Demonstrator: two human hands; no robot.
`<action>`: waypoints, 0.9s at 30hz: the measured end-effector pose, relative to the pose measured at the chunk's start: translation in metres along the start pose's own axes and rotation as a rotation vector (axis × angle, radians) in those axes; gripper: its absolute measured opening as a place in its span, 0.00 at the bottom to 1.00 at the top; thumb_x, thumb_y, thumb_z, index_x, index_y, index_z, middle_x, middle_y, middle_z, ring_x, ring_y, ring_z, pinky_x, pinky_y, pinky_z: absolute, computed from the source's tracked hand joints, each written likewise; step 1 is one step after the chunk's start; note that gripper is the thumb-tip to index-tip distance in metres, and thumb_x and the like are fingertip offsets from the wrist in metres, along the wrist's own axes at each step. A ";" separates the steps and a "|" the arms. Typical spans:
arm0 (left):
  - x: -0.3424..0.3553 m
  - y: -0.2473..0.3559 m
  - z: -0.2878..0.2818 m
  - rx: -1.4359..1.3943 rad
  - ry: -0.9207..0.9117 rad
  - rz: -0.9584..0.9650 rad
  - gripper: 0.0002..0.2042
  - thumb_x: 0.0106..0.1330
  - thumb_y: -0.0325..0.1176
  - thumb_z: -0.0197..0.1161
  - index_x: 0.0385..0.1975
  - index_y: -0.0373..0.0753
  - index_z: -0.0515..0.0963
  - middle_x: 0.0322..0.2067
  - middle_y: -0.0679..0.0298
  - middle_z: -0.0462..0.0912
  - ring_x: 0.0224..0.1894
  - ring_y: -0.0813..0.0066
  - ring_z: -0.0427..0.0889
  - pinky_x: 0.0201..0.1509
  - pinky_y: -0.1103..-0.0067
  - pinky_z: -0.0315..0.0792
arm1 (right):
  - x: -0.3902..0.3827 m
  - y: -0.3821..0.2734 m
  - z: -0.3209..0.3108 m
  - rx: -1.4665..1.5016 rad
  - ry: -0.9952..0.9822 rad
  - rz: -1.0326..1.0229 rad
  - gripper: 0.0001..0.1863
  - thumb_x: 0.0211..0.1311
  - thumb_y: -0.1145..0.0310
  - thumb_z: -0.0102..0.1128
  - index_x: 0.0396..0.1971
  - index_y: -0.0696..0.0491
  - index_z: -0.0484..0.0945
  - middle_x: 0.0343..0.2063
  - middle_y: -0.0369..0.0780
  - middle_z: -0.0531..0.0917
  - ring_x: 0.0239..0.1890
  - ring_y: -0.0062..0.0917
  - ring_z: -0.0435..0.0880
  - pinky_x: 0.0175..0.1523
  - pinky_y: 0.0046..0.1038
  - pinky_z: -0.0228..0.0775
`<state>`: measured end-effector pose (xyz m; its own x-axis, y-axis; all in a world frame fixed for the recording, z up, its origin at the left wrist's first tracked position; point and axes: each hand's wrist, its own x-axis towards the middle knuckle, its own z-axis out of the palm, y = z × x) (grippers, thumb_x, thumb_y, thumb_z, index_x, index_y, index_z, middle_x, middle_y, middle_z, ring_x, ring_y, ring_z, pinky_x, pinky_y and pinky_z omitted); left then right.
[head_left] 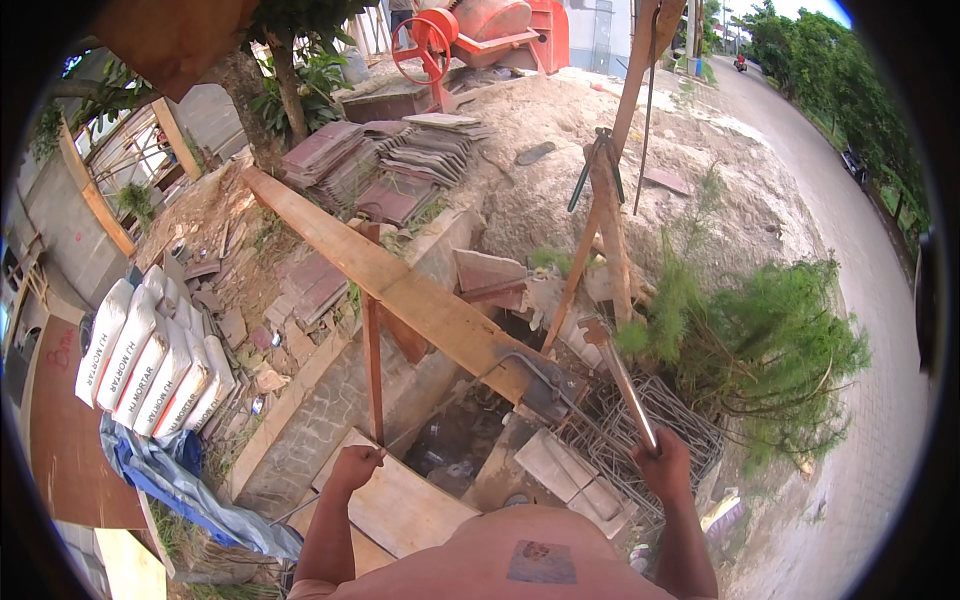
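Observation:
My left hand (pixel 355 467) is closed around a thin steel rod (pixel 405 436), which runs from the lower left toward the near end of a wooden plank (pixel 400 285). My right hand (pixel 663 465) grips the lower end of a long metal bar (pixel 628 388) with a rusty notched head, held tilted above the wire pile. Dark metal fittings and a bent rod (pixel 548 388) sit on the plank's near end. A wooden post (pixel 373 370) props the plank. Beneath the bar lies a tangled heap of bent steel rods (pixel 690 430).
White bags (pixel 160 350) are stacked at left above a blue tarp (pixel 190 490). Pliers (pixel 596 165) hang on crossed wooden poles (pixel 610 215). Roof tiles (pixel 400 165), a sand mound (pixel 600 125) and a red mixer (pixel 490 35) stand farther back. A leafy bush (pixel 750 340) borders the road (pixel 850 400).

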<state>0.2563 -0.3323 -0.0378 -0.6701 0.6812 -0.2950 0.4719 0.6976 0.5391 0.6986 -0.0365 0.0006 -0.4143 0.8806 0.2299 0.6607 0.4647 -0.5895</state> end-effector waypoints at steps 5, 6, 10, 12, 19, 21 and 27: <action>0.002 -0.004 0.001 -0.022 -0.001 -0.021 0.20 0.63 0.50 0.60 0.25 0.37 0.84 0.24 0.53 0.83 0.30 0.61 0.83 0.38 0.70 0.74 | 0.006 -0.019 -0.004 0.177 0.028 0.089 0.12 0.47 0.71 0.69 0.23 0.57 0.73 0.17 0.40 0.70 0.19 0.27 0.67 0.27 0.30 0.61; 0.002 -0.004 0.001 -0.021 -0.001 -0.020 0.20 0.63 0.50 0.60 0.25 0.37 0.84 0.24 0.53 0.83 0.30 0.61 0.83 0.38 0.70 0.74 | 0.006 -0.020 -0.004 0.188 0.035 0.082 0.12 0.47 0.72 0.69 0.23 0.57 0.72 0.16 0.40 0.70 0.19 0.26 0.66 0.27 0.29 0.60; 0.000 -0.001 -0.001 -0.009 -0.011 -0.025 0.20 0.63 0.50 0.60 0.25 0.37 0.84 0.25 0.53 0.84 0.31 0.61 0.83 0.39 0.70 0.74 | 0.005 -0.023 -0.001 0.184 0.058 0.065 0.11 0.49 0.72 0.69 0.23 0.57 0.73 0.15 0.38 0.71 0.18 0.23 0.67 0.26 0.29 0.61; 0.000 0.000 0.000 -0.018 -0.006 -0.013 0.20 0.63 0.50 0.60 0.26 0.37 0.84 0.25 0.52 0.84 0.31 0.61 0.83 0.39 0.70 0.74 | 0.001 -0.017 0.005 0.238 0.082 0.061 0.11 0.51 0.71 0.68 0.22 0.57 0.72 0.14 0.37 0.72 0.18 0.21 0.67 0.25 0.27 0.61; 0.002 -0.003 -0.002 0.013 -0.020 -0.046 0.20 0.62 0.51 0.59 0.26 0.38 0.85 0.25 0.51 0.83 0.31 0.59 0.83 0.40 0.69 0.74 | 0.019 -0.057 -0.008 0.589 0.036 0.251 0.10 0.57 0.69 0.63 0.24 0.57 0.73 0.17 0.34 0.74 0.21 0.16 0.69 0.26 0.24 0.62; 0.001 -0.001 -0.002 0.016 -0.025 -0.059 0.20 0.62 0.51 0.59 0.26 0.38 0.85 0.26 0.51 0.83 0.31 0.59 0.83 0.40 0.70 0.74 | 0.028 -0.055 0.001 0.687 0.095 0.137 0.11 0.62 0.72 0.60 0.22 0.55 0.70 0.14 0.32 0.72 0.15 0.13 0.68 0.19 0.19 0.57; 0.002 -0.008 0.002 -0.004 -0.008 -0.057 0.20 0.62 0.51 0.59 0.26 0.38 0.85 0.27 0.52 0.84 0.33 0.58 0.83 0.41 0.70 0.74 | 0.083 -0.104 -0.008 1.129 0.171 0.002 0.10 0.65 0.69 0.57 0.25 0.54 0.68 0.13 0.33 0.67 0.13 0.16 0.66 0.19 0.21 0.60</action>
<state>0.2523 -0.3358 -0.0442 -0.6912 0.6423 -0.3312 0.4310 0.7342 0.5245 0.6006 -0.0111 0.0874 -0.2664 0.9225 0.2792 -0.3148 0.1905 -0.9298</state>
